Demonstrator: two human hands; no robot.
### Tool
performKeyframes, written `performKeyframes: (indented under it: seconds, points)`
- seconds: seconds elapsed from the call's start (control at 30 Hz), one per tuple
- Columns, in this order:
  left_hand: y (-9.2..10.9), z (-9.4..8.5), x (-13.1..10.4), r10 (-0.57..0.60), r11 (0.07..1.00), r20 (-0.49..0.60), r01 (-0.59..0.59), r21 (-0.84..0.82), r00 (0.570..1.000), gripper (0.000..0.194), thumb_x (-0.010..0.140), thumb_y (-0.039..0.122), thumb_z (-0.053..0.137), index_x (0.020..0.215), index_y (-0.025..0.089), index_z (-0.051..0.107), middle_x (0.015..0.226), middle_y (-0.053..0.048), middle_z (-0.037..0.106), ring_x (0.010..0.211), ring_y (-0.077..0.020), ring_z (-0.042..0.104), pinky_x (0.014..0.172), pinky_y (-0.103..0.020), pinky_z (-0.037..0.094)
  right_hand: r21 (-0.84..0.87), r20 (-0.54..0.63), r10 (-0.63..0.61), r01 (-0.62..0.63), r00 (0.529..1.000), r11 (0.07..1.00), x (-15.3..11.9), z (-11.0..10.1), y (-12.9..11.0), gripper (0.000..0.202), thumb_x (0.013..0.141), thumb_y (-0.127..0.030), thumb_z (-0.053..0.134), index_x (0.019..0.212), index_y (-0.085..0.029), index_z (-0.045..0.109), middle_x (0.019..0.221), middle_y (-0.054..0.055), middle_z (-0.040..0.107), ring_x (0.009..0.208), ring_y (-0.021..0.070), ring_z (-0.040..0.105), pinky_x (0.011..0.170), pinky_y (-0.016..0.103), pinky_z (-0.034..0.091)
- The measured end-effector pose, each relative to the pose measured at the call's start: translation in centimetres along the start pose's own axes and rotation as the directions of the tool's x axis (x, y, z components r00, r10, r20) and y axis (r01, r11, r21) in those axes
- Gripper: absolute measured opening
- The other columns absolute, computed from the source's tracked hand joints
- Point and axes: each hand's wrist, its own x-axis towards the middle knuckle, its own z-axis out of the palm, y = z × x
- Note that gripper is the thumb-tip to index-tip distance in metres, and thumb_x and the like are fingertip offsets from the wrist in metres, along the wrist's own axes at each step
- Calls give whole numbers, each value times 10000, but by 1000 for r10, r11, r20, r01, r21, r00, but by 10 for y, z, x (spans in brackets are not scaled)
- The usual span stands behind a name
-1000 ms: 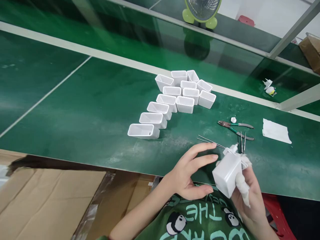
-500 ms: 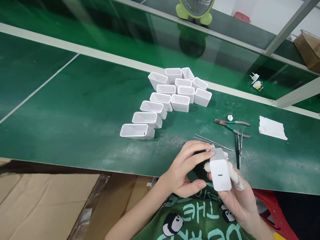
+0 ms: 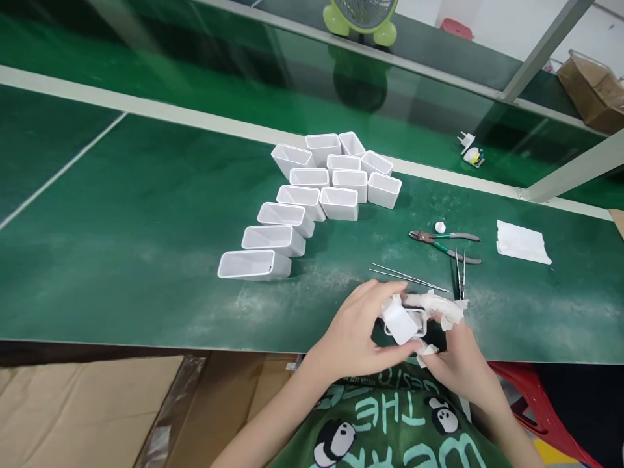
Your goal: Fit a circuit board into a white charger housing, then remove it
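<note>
Between my hands, close to the bench's front edge, are a smooth white plastic block [image 3: 400, 325] and a white plastic case [image 3: 420, 323] whose rim faces up. My left hand [image 3: 358, 331] grips the block from the left, fingers above and thumb below. On the other side, my right hand [image 3: 461, 348] is closed round the case. White wrapping [image 3: 439, 307] with torn ends covers fingers of that hand. How the block and case fit together is partly hidden by the fingers. Just beyond lie thin metal tweezers [image 3: 409, 277], with a second pair [image 3: 459, 273] to their right.
Several white open plastic cases [image 3: 256, 265] stand in staggered rows on the green bench. Green-handled cutting pliers [image 3: 424, 237], a small white lump [image 3: 440, 227] and a white tissue [image 3: 524, 242] lie to the right. A plug with electronic parts [image 3: 472, 155] sits farther back.
My right hand has turned the white case, so its slotted end no longer faces me and a rim shows. My left hand has closed on the white block. The view has shifted slightly.
</note>
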Motion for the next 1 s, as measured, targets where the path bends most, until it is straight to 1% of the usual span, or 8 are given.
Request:
performKeyframes:
  seconds: [0.1,0.27,0.43,0.6,0.7,0.83,0.93,1.0]
  points:
    - [1,0,1,11,1000,-69,-11,3,998,365,868,316,664,1169,204,491,945,-44,650,729,-171,596,630,-269,476,26,-41,46,-45,998,999,-1,-5,1,499,905,-251,618,1358,-220,411,1289,125,602,1176,250,593,963,396,530]
    - [3,-2,-5,-98,987,-29,93,-132,995,380,816,269,730,1113,224,497,977,-20,639,526,-69,491,442,-165,418,55,-106,14,-8,994,998,-13,-15,0,505,889,-206,665,1339,-238,437,1296,107,605,1164,218,592,989,365,500]
    - [11,-3,-15,-230,957,32,232,-175,973,466,809,198,746,1166,273,456,1070,-29,657,634,-94,621,493,-139,499,-22,-158,-25,22,987,1000,-19,-17,0,439,900,-116,599,1318,-191,489,1225,109,624,1152,207,586,972,322,493]
    - [11,-1,-22,-258,942,33,259,-212,966,422,826,100,676,1137,260,439,1122,-37,649,638,-75,629,507,-121,509,-200,-188,-19,-19,982,980,-11,-20,9,474,905,-58,519,1360,-190,501,1231,120,594,1156,220,553,950,337,475]
    - [11,2,-24,-252,948,-4,246,-201,968,422,818,98,692,1112,252,431,1088,-26,651,636,-68,620,533,-122,507,-149,-176,-26,-1,984,989,-10,-19,8,506,879,-14,503,1350,-196,526,1182,120,589,1118,233,554,916,362,476]
    - [14,10,-27,-259,957,-108,240,-161,960,403,809,131,723,1070,229,432,1052,-38,649,692,-86,636,549,-127,485,-72,-242,-73,57,967,996,-13,-16,0,523,856,5,523,1330,-214,550,1096,96,591,984,214,569,822,349,482]
    - [15,16,-29,-186,980,-194,167,-111,963,379,813,145,728,1040,212,432,1013,-49,644,759,-113,659,588,-148,483,-148,-311,-81,36,947,988,-11,-15,-1,518,872,-9,514,1345,-219,528,1097,91,595,987,211,568,854,355,478]
    - [15,19,-29,-158,986,-218,141,-89,963,366,819,138,719,1036,204,431,999,-56,643,794,-125,667,614,-158,488,-253,-280,-59,-14,958,967,-6,-15,2,496,884,-34,491,1355,-189,504,1136,118,579,1053,241,548,883,380,478]
